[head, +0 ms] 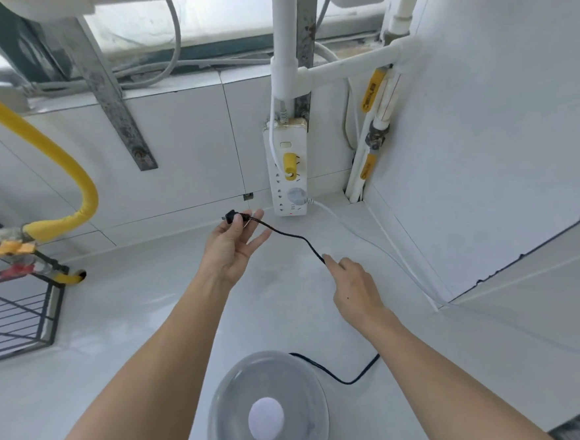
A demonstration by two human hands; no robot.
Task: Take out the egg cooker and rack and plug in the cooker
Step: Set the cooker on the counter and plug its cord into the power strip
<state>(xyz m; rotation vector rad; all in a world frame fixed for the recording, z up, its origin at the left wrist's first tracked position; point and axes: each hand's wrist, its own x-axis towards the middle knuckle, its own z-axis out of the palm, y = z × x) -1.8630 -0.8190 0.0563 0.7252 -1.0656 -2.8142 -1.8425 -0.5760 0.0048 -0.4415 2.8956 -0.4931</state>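
Left hand is raised palm-up in the head view, thumb and curled first fingers pinching the black plug, the other fingers spread loosely. Right hand has its fingers curled round the black cord, which sags between the two hands; where the cord passes under this hand is hidden, and how tightly it is held is hard to judge. Beyond the right wrist the cord shows again, looping on the counter to the egg cooker, which stands at the lower edge of the view with its clear domed lid on; its base is cut off by the frame, and what lies under the lid is too hazy to make out. The plug is near the white power strip fixed upright on the tiled wall, just left of its lower end and not touching it. A yellow plug and a white plug already occupy sockets there. A black wire rack stands at the left edge, partly cut off, well apart from the cooker. Bare counter lies between cooker, rack and wall.
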